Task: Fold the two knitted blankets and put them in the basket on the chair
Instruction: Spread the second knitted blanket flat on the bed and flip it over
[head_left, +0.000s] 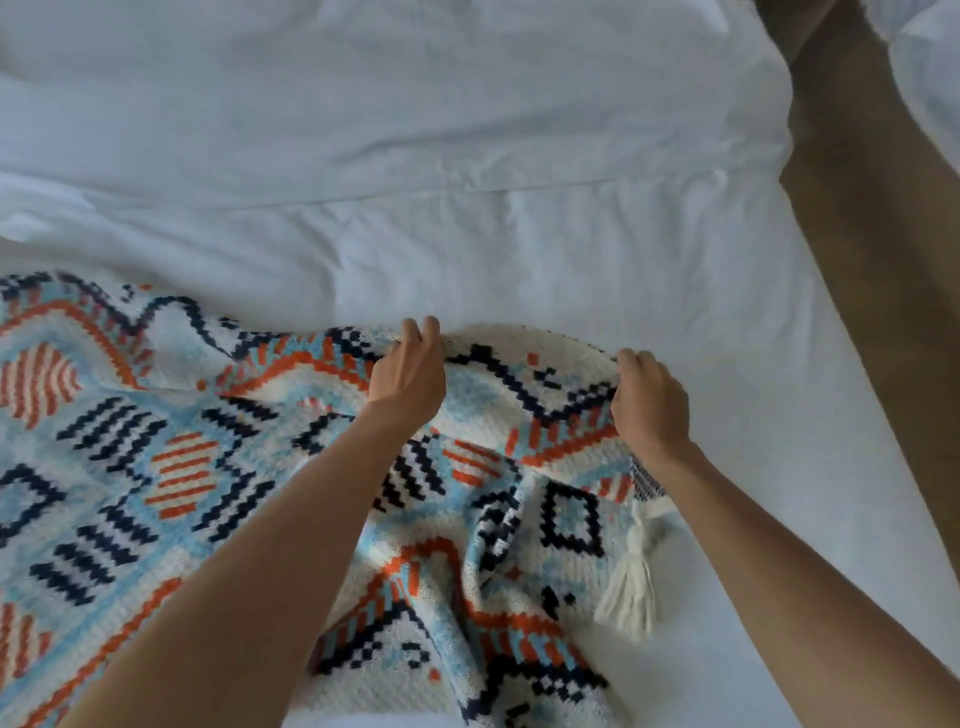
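Both hands pinch the far edge of a knitted blanket (171, 467). The left hand (410, 371) has its fingers curled over the cream border, knuckles up, with the back of the hand toward the camera. The right hand (649, 402) grips the same edge further right, seemingly near a corner, its fingers curled round a bunched fold. Both thumbs are hidden by the hands or the fabric.

The blanket is patterned with orange, navy, pale blue and cream diamonds. It lies rumpled on a white bed sheet (467, 234), spreading left and back toward the viewer. A cream tassel (631, 587) hangs from it below the right wrist. Brown floor (872, 260) shows past the bed's right side. No basket, chair or second blanket is in view.

This looks like taking hold of an edge to start the first fold. To do it well, draw the hands apart until the edge between them is taut. Lift it clear of the wrinkles and lay it onto the opposite edge with the corners matched. A loose knit is likely to sag and stretch, so firm, even tension should help.

Both bare forearms reach forward from the bottom of the frame and angle inward. The wrists are nearly straight, and the left hand is slightly further away than the right.
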